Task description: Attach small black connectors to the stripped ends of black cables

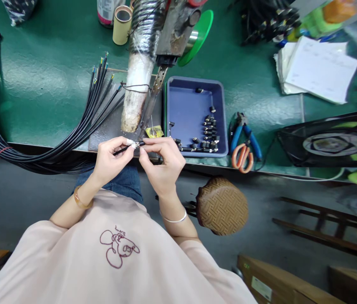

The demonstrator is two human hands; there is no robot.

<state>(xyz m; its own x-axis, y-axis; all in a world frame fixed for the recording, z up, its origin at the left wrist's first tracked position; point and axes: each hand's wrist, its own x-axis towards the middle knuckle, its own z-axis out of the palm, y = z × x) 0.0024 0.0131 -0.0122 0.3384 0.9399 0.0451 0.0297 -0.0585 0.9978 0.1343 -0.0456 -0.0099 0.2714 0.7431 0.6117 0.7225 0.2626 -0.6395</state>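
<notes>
Fingers of my left hand [112, 159] pinch the end of a black cable [120, 150], with white wrapping on the fingertips. Facing it, my right hand [163, 162] is closed on a small black connector [141, 143] with a metal end. The two parts meet, or nearly meet, between my fingertips; the exact contact is too small to make out. Just beyond my hands stands a soldering machine [157, 86] beside a pipe wrapped in white and silver [134, 93]. To the right, a blue tray [223, 122] holds several small black connectors [209, 128].
A bundle of black cables [29, 157] hangs over the table edge at left, stripped ends lying on a grey plate [102, 126]. Pliers [242, 131], orange-handled scissors [242, 157], papers [322, 69] and a black fan [330, 141] lie to the right. A stool [222, 206] stands below.
</notes>
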